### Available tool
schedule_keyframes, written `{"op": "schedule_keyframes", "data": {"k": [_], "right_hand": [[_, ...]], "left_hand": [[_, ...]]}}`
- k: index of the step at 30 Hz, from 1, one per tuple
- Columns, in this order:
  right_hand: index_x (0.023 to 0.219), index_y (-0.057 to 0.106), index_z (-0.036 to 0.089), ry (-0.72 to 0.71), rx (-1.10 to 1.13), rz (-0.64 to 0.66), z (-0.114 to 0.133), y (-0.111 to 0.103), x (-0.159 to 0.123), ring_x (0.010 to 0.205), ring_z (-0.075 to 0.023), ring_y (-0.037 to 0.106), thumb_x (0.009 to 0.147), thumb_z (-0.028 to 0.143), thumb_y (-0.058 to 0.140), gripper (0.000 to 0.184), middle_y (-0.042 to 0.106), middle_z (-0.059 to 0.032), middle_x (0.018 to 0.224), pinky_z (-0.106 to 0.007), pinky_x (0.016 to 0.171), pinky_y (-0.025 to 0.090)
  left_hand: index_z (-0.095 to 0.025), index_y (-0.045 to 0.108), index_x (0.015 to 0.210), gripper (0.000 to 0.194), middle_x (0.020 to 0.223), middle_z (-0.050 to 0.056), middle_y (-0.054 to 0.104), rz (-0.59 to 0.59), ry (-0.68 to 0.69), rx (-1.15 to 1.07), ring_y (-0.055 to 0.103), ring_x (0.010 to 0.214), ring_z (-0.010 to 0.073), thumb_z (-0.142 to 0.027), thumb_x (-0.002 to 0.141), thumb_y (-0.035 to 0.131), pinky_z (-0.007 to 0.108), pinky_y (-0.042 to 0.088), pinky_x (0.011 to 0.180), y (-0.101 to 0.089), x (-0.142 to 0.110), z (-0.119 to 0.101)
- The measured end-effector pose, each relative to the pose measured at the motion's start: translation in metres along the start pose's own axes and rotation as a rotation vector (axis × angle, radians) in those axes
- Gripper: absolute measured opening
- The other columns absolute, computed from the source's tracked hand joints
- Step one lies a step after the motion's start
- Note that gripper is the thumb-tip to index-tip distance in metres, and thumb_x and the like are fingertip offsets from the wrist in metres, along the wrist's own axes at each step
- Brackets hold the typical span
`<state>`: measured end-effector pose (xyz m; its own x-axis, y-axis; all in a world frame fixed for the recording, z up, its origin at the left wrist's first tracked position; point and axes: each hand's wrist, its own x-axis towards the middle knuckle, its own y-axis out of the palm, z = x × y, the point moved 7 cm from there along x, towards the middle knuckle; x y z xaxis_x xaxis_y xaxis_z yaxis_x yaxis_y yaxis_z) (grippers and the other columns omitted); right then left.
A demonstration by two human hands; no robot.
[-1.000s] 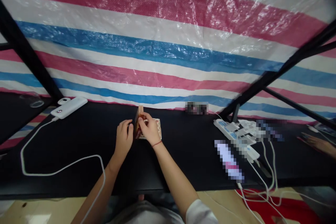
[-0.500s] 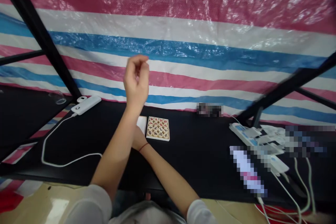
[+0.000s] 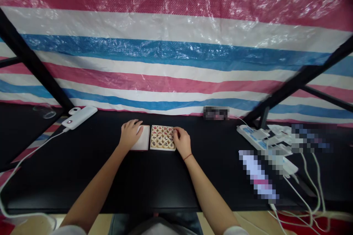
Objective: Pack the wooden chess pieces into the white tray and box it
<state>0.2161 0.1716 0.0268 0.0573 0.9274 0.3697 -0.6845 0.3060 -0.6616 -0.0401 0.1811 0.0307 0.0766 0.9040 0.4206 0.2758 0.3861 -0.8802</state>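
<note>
A small wooden box [image 3: 162, 138] lies open on the black table [image 3: 154, 180], filled with several round wooden chess pieces marked in red and black. Its pale lid [image 3: 141, 141] lies flat just left of it. My left hand [image 3: 130, 134] rests on the lid with curled fingers lying over its left part. My right hand [image 3: 181, 141] sits at the box's right edge, fingers curled against its side.
A white device [image 3: 79, 117] with a white cable [image 3: 30, 154] lies at the back left. A white power strip [image 3: 261, 140] with plugs and cables crowds the right side. A striped plastic sheet [image 3: 176, 51] and black frame bars [image 3: 33, 66] close off the back.
The box was being opened upright in both hands; it now lies open flat with its lid beside it. My left hand was raised high, then came down onto the lid.
</note>
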Motion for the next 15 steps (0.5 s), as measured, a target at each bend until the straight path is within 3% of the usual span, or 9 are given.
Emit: {"op": "schedule_keyframes", "data": {"k": [5,11,15], "right_hand": [[0.098,0.069,0.018,0.175,0.118,0.109,-0.027,0.016,0.005,0.071,-0.0181,0.065,0.086,0.034,0.042,0.034,0.071,-0.0046,0.079,-0.026,0.068,0.046],[0.098,0.072,0.018,0.171,0.113,0.192,-0.034,0.017,0.009,0.071,-0.0179,0.066,0.083,0.031,0.043,0.035,0.073,-0.0049,0.081,-0.026,0.069,0.047],[0.1,0.073,0.019,0.151,0.101,0.244,-0.034,0.018,0.01,0.072,-0.0177,0.067,0.083,0.028,0.045,0.034,0.074,-0.0045,0.083,-0.026,0.07,0.048]], "left_hand": [[-0.025,0.069,0.109,0.033,0.107,0.007,0.07,0.099,-0.003,0.041,0.061,0.101,0.0243,-0.025,0.09,0.042,0.04,0.04,0.091,0.009,0.004,0.007],[-0.023,0.068,0.112,0.034,0.107,0.011,0.069,-0.011,0.009,0.056,0.06,0.102,0.0269,-0.028,0.091,0.042,0.043,0.039,0.096,-0.01,0.007,-0.005],[-0.023,0.064,0.115,0.034,0.098,0.008,0.071,0.186,0.027,-0.123,0.065,0.09,0.0217,-0.03,0.093,0.039,0.032,0.047,0.083,0.0,0.0,-0.031]]}}
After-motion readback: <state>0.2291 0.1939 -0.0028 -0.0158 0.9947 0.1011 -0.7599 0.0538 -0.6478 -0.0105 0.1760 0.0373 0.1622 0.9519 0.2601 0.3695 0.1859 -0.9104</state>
